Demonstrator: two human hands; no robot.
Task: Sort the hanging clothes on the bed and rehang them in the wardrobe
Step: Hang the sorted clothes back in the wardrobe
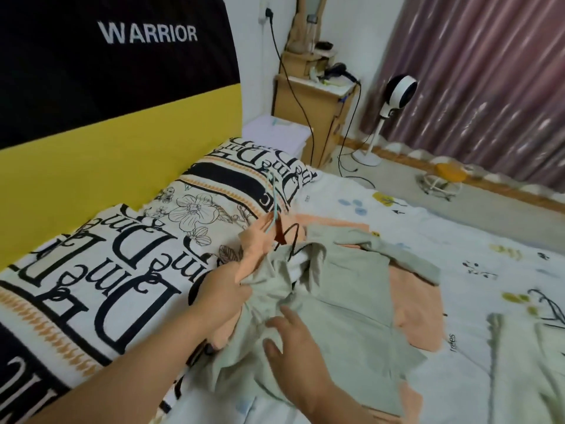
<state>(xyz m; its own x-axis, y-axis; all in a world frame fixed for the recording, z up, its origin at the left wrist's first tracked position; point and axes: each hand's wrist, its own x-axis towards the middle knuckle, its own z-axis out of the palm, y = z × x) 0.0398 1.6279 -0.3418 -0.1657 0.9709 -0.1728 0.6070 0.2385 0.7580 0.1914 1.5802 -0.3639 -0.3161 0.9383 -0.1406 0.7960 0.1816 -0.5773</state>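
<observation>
From the head camera, a grey-green shirt (pixel 333 301) lies crumpled on the bed (pixel 458 270), on top of an orange garment (pixel 419 313). The left hand (pixel 223 289) pinches the shirt's fabric near its collar, fingers curled into the cloth. The right hand (pixel 293 341) rests on the shirt just below the collar, fingers spread and holding nothing. A black hanger (pixel 290 237) and a pale blue hanger (pixel 273 197) stick out beyond the shirt's collar, toward the patterned pillow (pixel 214 194).
</observation>
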